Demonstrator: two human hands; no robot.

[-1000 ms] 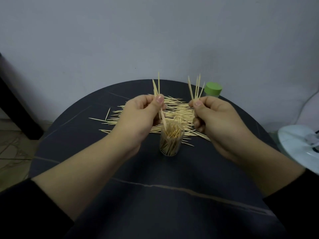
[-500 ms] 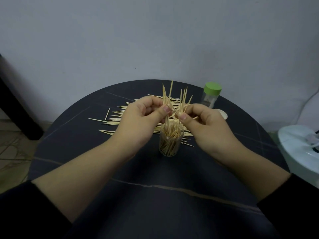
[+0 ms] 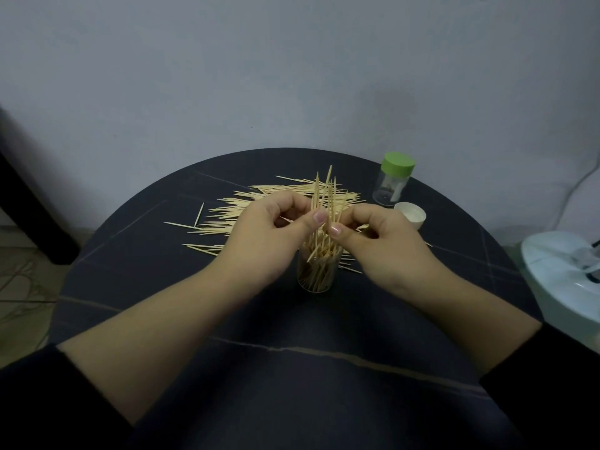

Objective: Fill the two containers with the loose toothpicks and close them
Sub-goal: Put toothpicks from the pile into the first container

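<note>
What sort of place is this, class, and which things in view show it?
Probably a room in a home: a round dark table stands by a plain wall, a white appliance sits beside it, and tiled floor shows at left.

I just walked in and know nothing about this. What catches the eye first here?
The left hand and right hand meet over the middle of the dark round table, both pinching a bunch of toothpicks upright over a clear jar partly full of them. Behind lies a pile of loose toothpicks; at the back right stands a green-capped jar beside a white lid.
</note>
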